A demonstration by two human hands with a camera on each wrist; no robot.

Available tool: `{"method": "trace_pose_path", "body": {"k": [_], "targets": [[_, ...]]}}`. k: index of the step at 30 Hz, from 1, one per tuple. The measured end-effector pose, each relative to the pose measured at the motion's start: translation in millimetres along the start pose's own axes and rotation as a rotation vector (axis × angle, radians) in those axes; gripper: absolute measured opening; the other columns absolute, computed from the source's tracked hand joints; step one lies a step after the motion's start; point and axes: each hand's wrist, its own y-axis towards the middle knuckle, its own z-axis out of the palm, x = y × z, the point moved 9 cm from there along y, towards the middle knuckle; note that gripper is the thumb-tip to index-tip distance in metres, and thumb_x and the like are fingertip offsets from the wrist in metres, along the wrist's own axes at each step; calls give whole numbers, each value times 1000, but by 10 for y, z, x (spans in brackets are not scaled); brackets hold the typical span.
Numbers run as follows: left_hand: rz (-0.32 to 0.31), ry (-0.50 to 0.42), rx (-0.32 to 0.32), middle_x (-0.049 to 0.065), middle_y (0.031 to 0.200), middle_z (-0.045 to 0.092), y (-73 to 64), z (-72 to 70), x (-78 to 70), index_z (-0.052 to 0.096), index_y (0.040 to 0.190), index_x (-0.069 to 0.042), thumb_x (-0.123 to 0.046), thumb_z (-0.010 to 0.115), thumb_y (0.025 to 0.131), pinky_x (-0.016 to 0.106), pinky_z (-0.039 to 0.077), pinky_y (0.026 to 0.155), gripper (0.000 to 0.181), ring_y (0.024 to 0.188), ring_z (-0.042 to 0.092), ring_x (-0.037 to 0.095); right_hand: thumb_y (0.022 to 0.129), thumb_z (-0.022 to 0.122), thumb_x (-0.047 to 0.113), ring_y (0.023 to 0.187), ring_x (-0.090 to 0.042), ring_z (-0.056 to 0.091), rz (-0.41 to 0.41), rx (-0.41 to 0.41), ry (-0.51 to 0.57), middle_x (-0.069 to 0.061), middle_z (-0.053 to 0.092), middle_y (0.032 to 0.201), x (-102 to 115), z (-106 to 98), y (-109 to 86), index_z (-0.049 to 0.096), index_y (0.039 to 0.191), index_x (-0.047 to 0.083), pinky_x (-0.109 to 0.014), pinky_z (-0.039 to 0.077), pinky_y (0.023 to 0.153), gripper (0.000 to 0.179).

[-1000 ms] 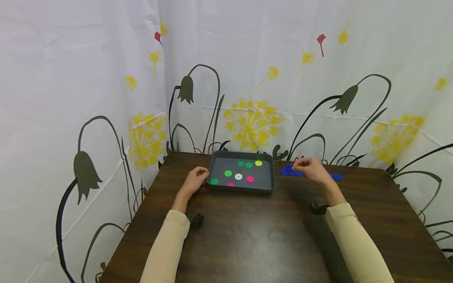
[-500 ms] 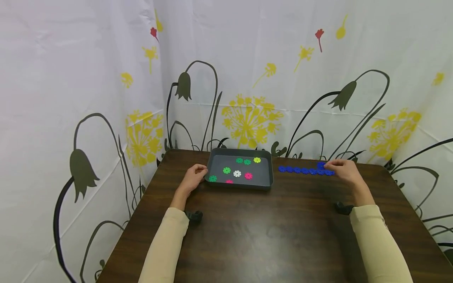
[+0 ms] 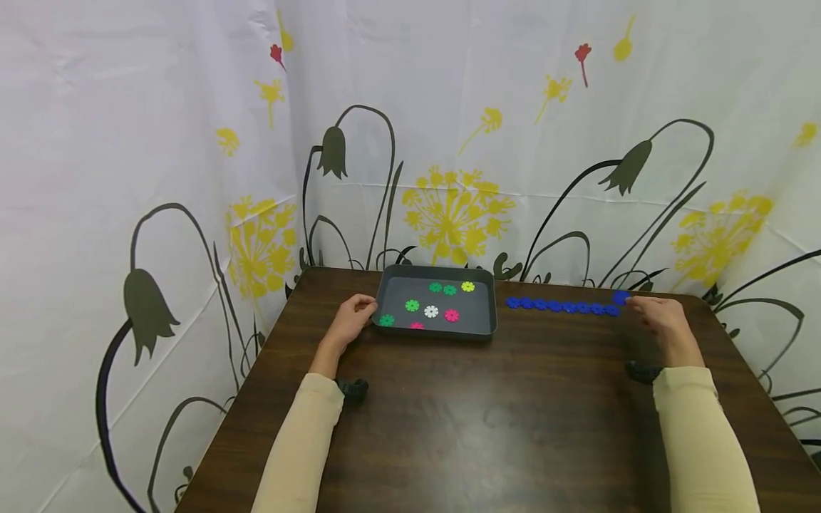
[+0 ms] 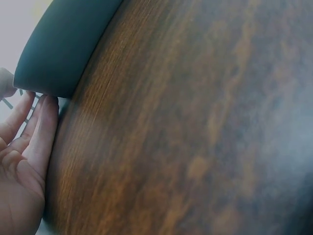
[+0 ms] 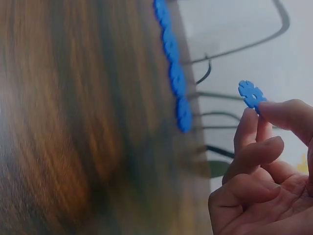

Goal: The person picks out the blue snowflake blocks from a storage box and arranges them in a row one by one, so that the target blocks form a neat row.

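In the head view my right hand (image 3: 661, 320) is raised past the right end of a row of blue flower-shaped discs (image 3: 555, 306). Between thumb and fingertips it pinches one loose blue flower-shaped disc (image 5: 252, 94), plain in the right wrist view, apart from the row. My left hand (image 3: 349, 320) grips the left edge of a dark grey tray (image 3: 431, 336). In the left wrist view its fingers touch the tray's corner and the thumb lies by the rim. Green, yellow, white and pink discs lie inside the tray, such as the white disc (image 3: 431, 312).
Everything stands on a dark wooden table (image 3: 474, 427). The tray and the blue row lie near its far edge. A white curtain (image 3: 449, 107) printed with flowers hangs close behind the table and along its sides.
My right hand has moved right along the blue row and now holds a disc beyond its end, uncovering the row. The left hand stays at the tray.
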Motion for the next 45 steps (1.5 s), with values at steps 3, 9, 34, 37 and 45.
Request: {"method": "trace_pose_path", "body": {"k": [3,9,34,37,45], "targets": [[5,0,-1,22,142,59,9,-6,4,57,142,1,-27,55,114,56,49,118,40,136,57,36,105,65,34,58,-4,47,38,-6,31,16,61,69,-106,-39,38,75,72,33,-25,43,53,35],[-7,-16,21,25,145,57,12,-9,53,55,146,3,-29,54,115,58,48,119,45,139,56,39,109,61,24,56,-4,51,167,24,322,11,61,62,-240,11,3,70,68,19,-22,46,51,42],[-24,-15,27,21,142,59,-20,-5,28,56,144,0,-31,56,114,55,49,118,43,136,57,35,108,61,14,50,-7,59,321,-57,477,3,69,61,-335,15,5,65,74,12,-22,55,50,35],[-24,-14,25,20,142,59,-10,-6,19,56,143,-1,-31,57,114,55,50,118,42,136,57,34,108,62,14,49,-6,58,327,-88,451,3,69,60,-358,-2,43,63,84,9,-21,54,49,24],[-24,-8,21,22,143,59,22,-5,6,57,143,0,-32,56,114,55,50,118,44,137,58,36,107,64,16,47,-6,58,334,-128,415,5,69,58,-500,-39,216,62,76,12,-21,53,47,31]]}}
